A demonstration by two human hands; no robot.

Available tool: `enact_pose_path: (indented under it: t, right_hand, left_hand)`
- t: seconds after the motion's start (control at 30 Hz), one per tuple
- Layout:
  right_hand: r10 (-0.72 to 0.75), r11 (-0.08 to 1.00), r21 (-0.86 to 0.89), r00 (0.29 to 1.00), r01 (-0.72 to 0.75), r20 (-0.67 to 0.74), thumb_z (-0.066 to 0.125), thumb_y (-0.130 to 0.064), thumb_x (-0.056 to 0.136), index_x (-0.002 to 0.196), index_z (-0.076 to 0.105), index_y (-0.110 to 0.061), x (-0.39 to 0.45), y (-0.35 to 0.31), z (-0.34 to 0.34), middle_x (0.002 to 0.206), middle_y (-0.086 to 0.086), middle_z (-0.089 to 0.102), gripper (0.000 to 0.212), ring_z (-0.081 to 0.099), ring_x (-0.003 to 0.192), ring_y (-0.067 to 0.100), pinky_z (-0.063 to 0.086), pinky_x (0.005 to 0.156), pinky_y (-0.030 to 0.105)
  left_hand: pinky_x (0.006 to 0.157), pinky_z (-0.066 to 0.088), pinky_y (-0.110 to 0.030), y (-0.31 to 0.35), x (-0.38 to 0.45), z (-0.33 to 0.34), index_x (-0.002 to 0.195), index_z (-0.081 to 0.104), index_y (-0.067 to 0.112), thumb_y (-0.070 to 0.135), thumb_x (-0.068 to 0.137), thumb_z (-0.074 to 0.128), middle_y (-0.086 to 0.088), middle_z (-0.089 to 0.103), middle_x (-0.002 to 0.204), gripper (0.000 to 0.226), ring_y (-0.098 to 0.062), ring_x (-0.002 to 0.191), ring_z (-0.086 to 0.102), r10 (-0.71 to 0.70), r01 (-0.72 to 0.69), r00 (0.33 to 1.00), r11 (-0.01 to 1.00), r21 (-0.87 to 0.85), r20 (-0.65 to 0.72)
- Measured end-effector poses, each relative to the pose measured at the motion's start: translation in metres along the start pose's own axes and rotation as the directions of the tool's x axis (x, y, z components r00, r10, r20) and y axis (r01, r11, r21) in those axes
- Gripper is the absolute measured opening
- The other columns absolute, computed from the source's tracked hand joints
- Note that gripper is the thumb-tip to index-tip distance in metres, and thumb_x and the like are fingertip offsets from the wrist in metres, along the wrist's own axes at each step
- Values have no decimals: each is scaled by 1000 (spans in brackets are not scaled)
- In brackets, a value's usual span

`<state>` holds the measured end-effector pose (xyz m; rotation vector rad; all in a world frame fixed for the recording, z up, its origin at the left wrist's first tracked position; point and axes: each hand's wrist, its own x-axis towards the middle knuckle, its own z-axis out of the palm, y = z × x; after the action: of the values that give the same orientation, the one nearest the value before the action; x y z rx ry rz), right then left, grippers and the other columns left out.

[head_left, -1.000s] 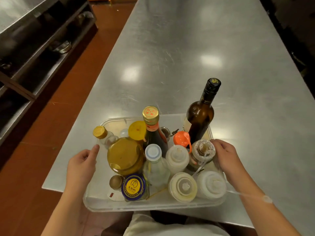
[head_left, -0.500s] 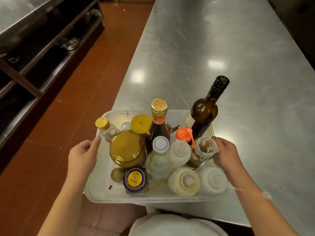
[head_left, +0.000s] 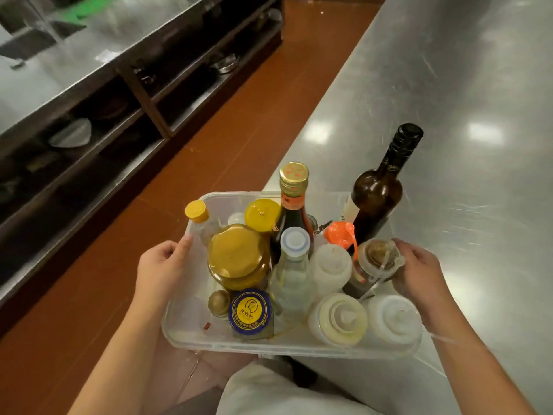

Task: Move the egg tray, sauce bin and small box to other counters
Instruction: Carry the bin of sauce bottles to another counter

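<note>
A steel table flanks a red-brown floor and dark shelving. The clear sauce bin overhangs the table's near-left corner, left hand and right hand with fingers clamped on its sides. Inside, a blue-lidded jar reads "王致和".
</note>
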<state>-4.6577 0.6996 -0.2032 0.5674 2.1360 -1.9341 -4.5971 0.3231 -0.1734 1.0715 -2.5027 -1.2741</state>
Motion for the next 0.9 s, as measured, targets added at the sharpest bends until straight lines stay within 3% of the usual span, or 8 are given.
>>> enact_pose_path:
  t: [0.1, 0.2, 0.53, 0.6, 0.8, 0.9]
  right_hand:
    - [8, 1000, 15, 1000, -8, 13, 54, -21, 99, 86, 71, 4, 5, -7, 25, 80, 17, 67, 33, 58, 79, 26, 45, 76, 37]
    - [38, 999, 2, 999, -38, 33, 57, -24, 100, 77, 79, -15, 13, -17, 65, 80, 8, 73, 33, 64, 85, 26, 49, 83, 41]
    - [8, 993, -119, 993, 7, 122, 55, -29, 101, 76, 79, -36, 16, -47, 255, 77, 0, 77, 36, 69, 91, 31, 51, 99, 59]
    - [11, 991, -135, 988, 10, 154, 55, -31, 101, 77, 80, -34, 11, -56, 294, 80, 3, 77, 34, 69, 92, 32, 52, 98, 58]
    - [-25, 976, -197, 955, 87, 296, 56, -37, 98, 83, 75, -10, 7, -87, 381, 91, 26, 70, 36, 64, 84, 33, 52, 89, 61]
    - [-71, 971, -184, 918, 153, 389, 59, -43, 91, 84, 71, -5, 10, -98, 412, 87, 28, 68, 41, 58, 81, 30, 53, 83, 58]
  left_hand:
    - [58, 39, -33, -13, 9, -15, 81, 69, 0, 48, 97, 55, -25, 67, 86, 52, -23, 68, 52, -21, 21, 999, 1000, -4, -32]
    - [57, 36, -32, -33, 27, -37, 81, 68, -2, 48, 97, 54, -27, 65, 86, 54, -21, 67, 50, -57, 55, 996, 998, -21, -71]
    - [63, 43, -40, -108, 143, -151, 82, 68, 1, 52, 96, 54, -27, 66, 89, 56, -38, 73, 57, -134, 122, 983, 988, -97, -127]
    - [64, 45, -39, -121, 159, -178, 81, 69, 3, 52, 97, 54, -24, 68, 87, 54, -43, 81, 61, -150, 135, 978, 984, -115, -142]
    - [57, 34, -30, -154, 178, -239, 76, 66, 1, 50, 98, 53, -18, 59, 75, 55, -24, 67, 48, -209, 176, 950, 972, -153, -234]
    - [56, 32, -30, -167, 175, -261, 72, 63, 3, 51, 98, 52, -12, 55, 70, 56, -23, 66, 47, -263, 219, 919, 960, -172, -295]
